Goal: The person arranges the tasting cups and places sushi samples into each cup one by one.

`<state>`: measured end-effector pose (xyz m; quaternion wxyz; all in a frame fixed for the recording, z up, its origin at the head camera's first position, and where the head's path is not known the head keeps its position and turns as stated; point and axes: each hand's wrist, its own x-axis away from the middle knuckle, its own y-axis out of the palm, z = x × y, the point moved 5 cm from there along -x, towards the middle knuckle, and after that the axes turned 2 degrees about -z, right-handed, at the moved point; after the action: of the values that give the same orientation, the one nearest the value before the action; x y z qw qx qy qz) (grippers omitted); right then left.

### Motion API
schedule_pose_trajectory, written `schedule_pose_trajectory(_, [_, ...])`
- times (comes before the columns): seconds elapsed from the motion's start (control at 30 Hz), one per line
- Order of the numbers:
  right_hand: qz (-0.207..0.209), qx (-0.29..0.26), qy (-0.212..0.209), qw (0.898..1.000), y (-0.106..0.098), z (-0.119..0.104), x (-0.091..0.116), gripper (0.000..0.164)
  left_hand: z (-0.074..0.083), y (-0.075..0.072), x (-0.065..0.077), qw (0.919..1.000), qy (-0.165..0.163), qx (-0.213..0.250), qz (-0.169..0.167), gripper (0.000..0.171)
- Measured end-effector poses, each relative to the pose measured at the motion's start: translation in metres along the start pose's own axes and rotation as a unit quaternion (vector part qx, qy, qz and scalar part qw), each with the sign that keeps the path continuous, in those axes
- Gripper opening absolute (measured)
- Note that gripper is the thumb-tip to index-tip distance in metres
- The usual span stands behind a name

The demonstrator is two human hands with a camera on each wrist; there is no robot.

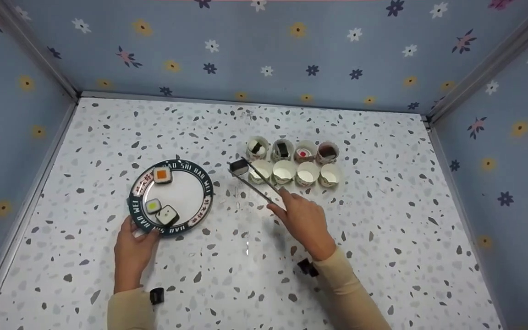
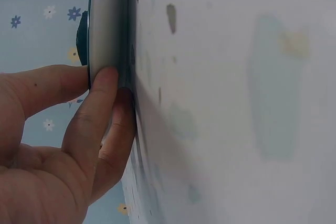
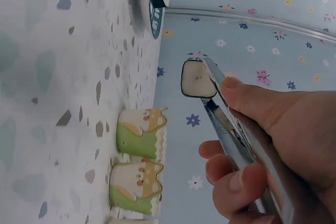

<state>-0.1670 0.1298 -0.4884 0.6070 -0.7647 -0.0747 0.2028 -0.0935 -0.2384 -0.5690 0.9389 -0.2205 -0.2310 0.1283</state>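
My left hand [image 1: 133, 252] pinches the near-left rim of a round plate [image 1: 179, 229] with a dark green lettered border; in the left wrist view thumb and fingers [image 2: 86, 124] meet at its edge. On the plate sit toy sushi pieces: an orange-centred one [image 1: 162, 174], a yellow-green-centred one [image 1: 153, 206] and a white one [image 1: 167, 214]. My right hand [image 1: 304, 222] grips metal tongs [image 3: 262, 156]. Their tips hold a black-sided sushi piece with a white face [image 3: 197, 78], raised above the table between the plate and the paper cups.
Two rows of paper cups [image 1: 306, 174] stand right of the plate. The back row has pieces inside, including a dark one [image 1: 282, 149] and a red-centred one [image 1: 303, 153]. Flower-patterned panels [image 1: 264, 55] enclose the speckled table [image 1: 245, 284] at the back and sides.
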Motion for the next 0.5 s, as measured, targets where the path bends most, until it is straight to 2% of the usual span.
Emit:
schedule_pose_trajectory(0.27, [-0.006, -0.006, 0.047, 0.999, 0.0, 0.031, 0.008, 0.042, -0.002, 0.001, 0.0, 0.9999, -0.014, -0.004, -0.006, 0.082])
schedule_pose_trajectory(0.5, [-0.029, -0.017, 0.073, 0.997, 0.009, 0.042, 0.008, 0.044, -0.001, 0.002, 0.0, 0.9999, -0.01, -0.001, -0.006, 0.082])
